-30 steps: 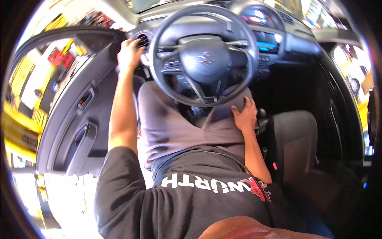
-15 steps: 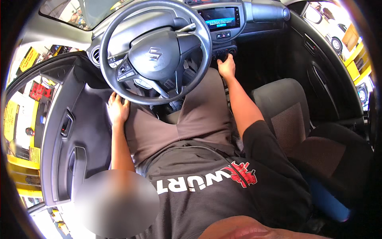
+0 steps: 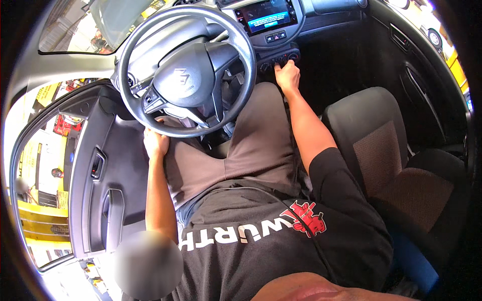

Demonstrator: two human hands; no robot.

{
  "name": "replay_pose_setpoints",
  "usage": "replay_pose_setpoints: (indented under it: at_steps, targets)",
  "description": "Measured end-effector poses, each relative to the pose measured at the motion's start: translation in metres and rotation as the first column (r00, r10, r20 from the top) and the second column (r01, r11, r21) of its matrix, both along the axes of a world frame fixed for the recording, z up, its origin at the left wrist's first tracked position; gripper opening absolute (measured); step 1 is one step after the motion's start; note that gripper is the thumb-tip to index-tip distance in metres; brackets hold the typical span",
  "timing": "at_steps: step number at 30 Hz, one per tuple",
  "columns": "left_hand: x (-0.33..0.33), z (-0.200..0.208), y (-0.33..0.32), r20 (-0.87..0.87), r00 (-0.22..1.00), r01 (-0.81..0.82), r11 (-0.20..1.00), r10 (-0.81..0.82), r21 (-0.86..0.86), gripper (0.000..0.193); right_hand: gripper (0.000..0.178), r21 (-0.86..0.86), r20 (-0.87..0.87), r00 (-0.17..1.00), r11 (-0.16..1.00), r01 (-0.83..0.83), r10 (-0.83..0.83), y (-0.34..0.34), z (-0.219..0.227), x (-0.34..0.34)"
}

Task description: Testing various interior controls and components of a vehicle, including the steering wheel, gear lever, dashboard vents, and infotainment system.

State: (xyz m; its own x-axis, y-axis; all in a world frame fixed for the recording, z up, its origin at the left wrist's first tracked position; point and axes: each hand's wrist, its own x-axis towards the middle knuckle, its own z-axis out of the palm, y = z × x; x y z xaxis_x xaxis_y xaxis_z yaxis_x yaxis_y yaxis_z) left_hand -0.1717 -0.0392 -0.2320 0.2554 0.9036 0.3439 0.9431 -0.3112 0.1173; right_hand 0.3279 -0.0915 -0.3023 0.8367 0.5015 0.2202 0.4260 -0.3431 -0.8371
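My right hand (image 3: 287,76) reaches forward to the control panel (image 3: 266,66) below the screen. Its fingers are curled, with one digit reaching toward the middle of the panel; what the fingertips press or hold is hidden. A round knob (image 3: 294,57) shows just beyond the fingers, at the panel's right end. Down at the left, my left hand (image 3: 156,144) lies by my left thigh (image 3: 187,155), under the lower left rim of the steering wheel (image 3: 211,131). The rim covers part of its fingers; a fingertip shows past it, and I see nothing held.
A lit touchscreen (image 3: 268,17) sits above a row of small buttons (image 3: 275,36). The driver's door (image 3: 130,175) stands at my left, with its inner handle (image 3: 98,163). To the right is a dark passenger seat (image 3: 369,120), beyond it the passenger door (image 3: 416,75).
My right hand has shifted slightly left along the panel, so the right knob shows more. My left hand has moved in toward the wheel, its fingers now partly behind the rim. The view has tilted.
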Motion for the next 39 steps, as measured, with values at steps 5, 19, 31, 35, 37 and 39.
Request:
replay_pose_setpoints:
  at_steps: [5,19,31,35,37,39]
  targets:
    - [-0.004,0.002,-0.003,0.060,0.998,-0.012,1.000,0.012,0.002,0.040,0.051,-0.020,-0.022,0.999,1.000,0.023,-0.023,0.007,-0.004,0.003]
    - [-0.008,0.000,-0.005,0.106,0.994,-0.009,1.000,0.006,0.027,0.041,0.054,0.142,-0.088,0.993,0.986,0.089,-0.077,0.012,-0.019,-0.010]
    - [-0.012,-0.003,-0.004,0.106,0.994,-0.020,0.999,0.016,0.031,0.041,0.045,0.131,-0.139,0.986,0.986,0.108,-0.089,0.016,-0.014,-0.003]
    - [-0.009,-0.001,-0.003,0.098,0.995,-0.002,1.000,0.000,0.026,0.041,0.045,0.120,-0.176,0.978,0.984,0.132,-0.110,0.023,-0.025,0.009]
    - [-0.008,-0.002,-0.002,0.091,0.996,0.002,0.999,-0.005,0.035,0.041,0.044,0.083,-0.249,0.963,0.988,0.127,-0.103,0.025,-0.025,0.015]
    - [-0.008,-0.004,0.000,0.084,0.996,0.006,0.999,-0.009,0.045,0.041,0.043,0.046,-0.322,0.942,0.992,0.118,-0.097,0.024,-0.023,0.015]
